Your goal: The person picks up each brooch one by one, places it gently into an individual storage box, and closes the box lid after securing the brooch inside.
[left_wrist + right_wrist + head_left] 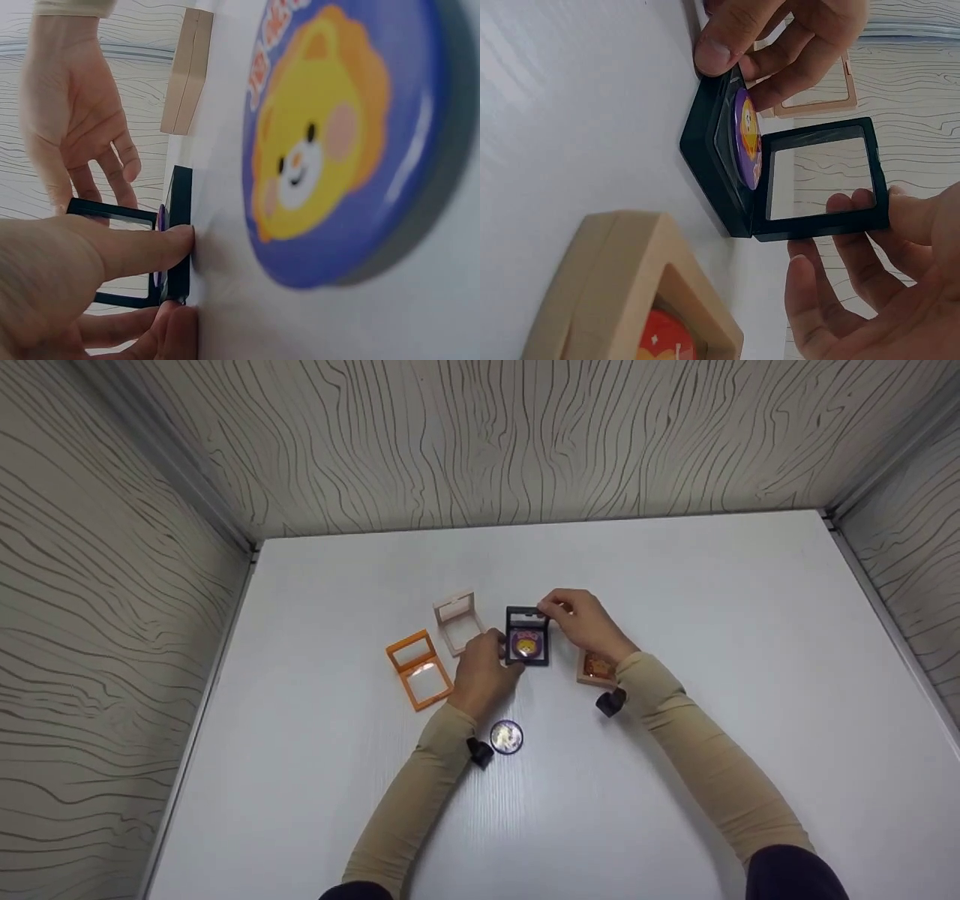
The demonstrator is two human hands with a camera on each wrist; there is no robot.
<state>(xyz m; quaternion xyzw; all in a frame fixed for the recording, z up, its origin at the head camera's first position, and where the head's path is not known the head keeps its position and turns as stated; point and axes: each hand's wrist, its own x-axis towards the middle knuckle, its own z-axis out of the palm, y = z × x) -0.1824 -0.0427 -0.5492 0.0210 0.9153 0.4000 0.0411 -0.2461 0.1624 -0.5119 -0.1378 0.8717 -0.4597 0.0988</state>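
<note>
A small black display case [705, 150] lies on the white table with its windowed lid [821, 226] raised. Inside its base sits a round purple badge [526, 645] with a yellow animal face. My left hand [484, 671] grips the base, thumb on one side and fingers on the other. With thumb and fingers, my right hand [589, 622] pinches the lid's edge. Nearer to me, close by the left wrist, lies a blue-rimmed round badge [506, 737]; its lion face fills much of the left wrist view.
Left of the black case stand an open pale case [454, 607] and an open orange case [410, 690]. A tan case [622, 262] with a red badge [664, 341] in it lies under my right wrist. Patterned walls [480, 442] border the white table [337, 810].
</note>
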